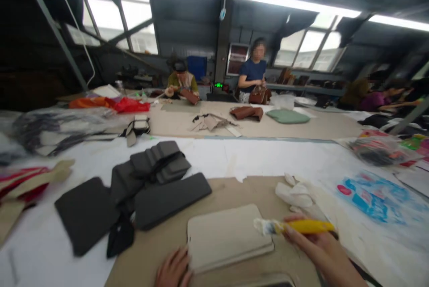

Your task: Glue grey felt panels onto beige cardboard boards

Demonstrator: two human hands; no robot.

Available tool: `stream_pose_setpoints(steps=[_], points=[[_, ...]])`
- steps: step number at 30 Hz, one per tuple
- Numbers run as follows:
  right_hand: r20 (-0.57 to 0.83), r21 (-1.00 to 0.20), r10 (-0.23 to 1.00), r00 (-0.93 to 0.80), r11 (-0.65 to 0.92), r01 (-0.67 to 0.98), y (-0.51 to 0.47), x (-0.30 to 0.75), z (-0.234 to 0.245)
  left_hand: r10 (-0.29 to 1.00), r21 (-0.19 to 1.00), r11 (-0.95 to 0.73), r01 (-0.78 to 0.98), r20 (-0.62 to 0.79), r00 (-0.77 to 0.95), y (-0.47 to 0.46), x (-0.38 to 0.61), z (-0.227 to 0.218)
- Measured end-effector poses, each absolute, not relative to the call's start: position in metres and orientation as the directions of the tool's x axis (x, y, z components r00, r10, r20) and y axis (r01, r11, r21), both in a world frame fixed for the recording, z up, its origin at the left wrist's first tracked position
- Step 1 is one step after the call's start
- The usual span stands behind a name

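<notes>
My right hand (310, 244) is closed around a yellow-handled brush (306, 226), its bristles coated with something whitish. The brush tip hovers over or touches the right end of a beige rounded panel (226, 235); I cannot tell which. Another such panel seems to lie beneath it, its edge showing. At the near left corner of the panel rests my left hand (173, 270), fingers spread, holding nothing. Both lie on a brown board (144, 260). Close to the bottom edge, a further dark-edged piece (268, 280) is cut off by the frame.
Dark grey panels (172, 200) and folded dark pieces (152, 164) lie to the left. Crumpled white material (295, 193) and a blue printed plastic bag (382, 195) are at right. Across the table, one person (182, 83) sits and another (253, 74) stands holding a brown bag.
</notes>
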State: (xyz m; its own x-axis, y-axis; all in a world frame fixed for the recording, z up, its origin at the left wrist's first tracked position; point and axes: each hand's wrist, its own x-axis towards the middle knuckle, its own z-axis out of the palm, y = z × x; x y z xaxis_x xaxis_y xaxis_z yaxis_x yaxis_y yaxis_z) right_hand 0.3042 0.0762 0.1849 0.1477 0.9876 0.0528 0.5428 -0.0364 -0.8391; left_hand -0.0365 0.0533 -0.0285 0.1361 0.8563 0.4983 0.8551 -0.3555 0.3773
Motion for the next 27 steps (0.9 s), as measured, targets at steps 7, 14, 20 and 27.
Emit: stream_pose_setpoints(steps=[7, 14, 20, 27], points=[[-0.125, -0.929, 0.986, -0.107, -0.078, 0.363, 0.126, 0.21, 0.139, 0.915, 0.404, -0.305, 0.862, 0.377, 0.147, 0.039, -0.032, -0.019], [-0.183, -0.955, 0.974, -0.136, -0.143, 0.261, 0.135, 0.151, 0.08, 0.929, 0.466, -0.28, 0.84, 0.352, 0.114, 0.039, -0.03, -0.014], [-0.151, -0.957, 0.979, -0.136, -0.11, 0.269, 0.137, 0.143, 0.055, 0.934, 0.464, -0.276, 0.842, 0.336, 0.121, 0.039, -0.031, -0.013], [-0.087, -0.874, 0.996, 0.003, -0.078, 0.481, 0.145, 0.214, 0.055, 0.929, 0.435, -0.281, 0.855, 0.348, 0.129, 0.04, -0.032, -0.014]])
